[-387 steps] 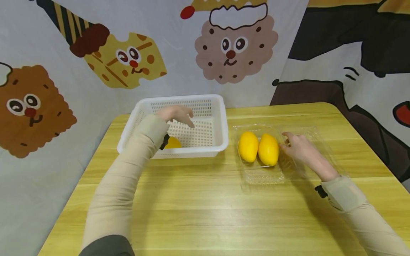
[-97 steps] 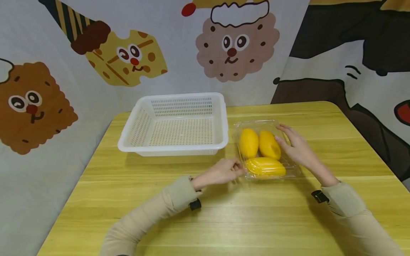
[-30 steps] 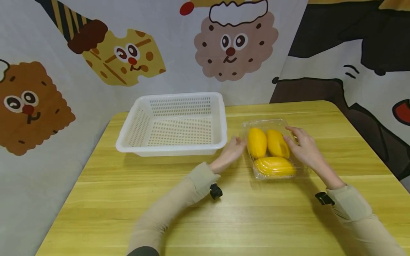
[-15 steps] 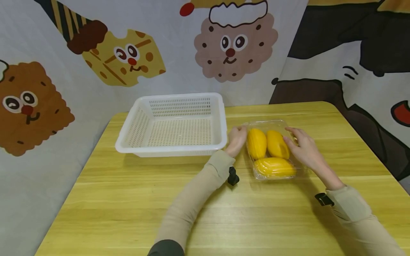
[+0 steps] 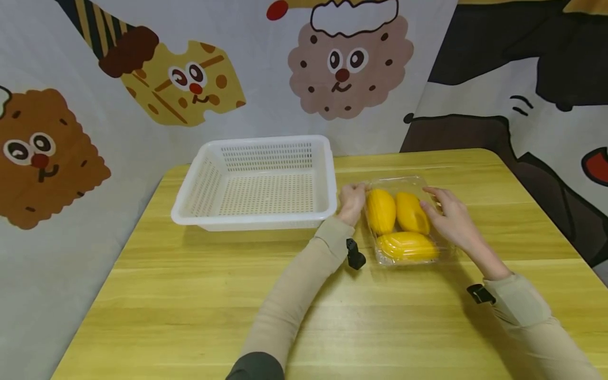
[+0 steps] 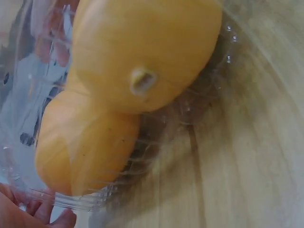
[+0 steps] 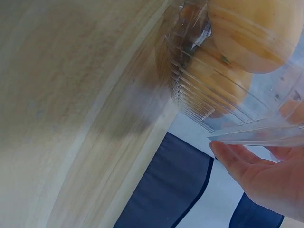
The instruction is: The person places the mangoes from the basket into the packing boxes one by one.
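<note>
A clear plastic clamshell box (image 5: 395,183) lies closed on the table with three yellow mangoes inside. Two mangoes, the left one (image 5: 381,212) and the right one (image 5: 411,211), lie side by side; the front mango (image 5: 407,247) is crosswise. My left hand (image 5: 352,201) pinches the box's rim at its back left corner, and its fingers (image 6: 45,216) show at the rim in the left wrist view. On the opposite side my right hand (image 5: 453,219) holds the box's edge, with a fingertip (image 7: 223,151) under the rim in the right wrist view.
Just left of the box stands a white plastic basket (image 5: 258,220) with slotted walls and nothing in it. Both stand on a wooden table (image 5: 190,316). A cartoon-printed cloth (image 5: 266,79) hangs behind the table's back edge.
A mango lay in the basket and the box stood open with two; now three are under its lid. The box has shifted right, and my left hand has moved to its back left corner.
</note>
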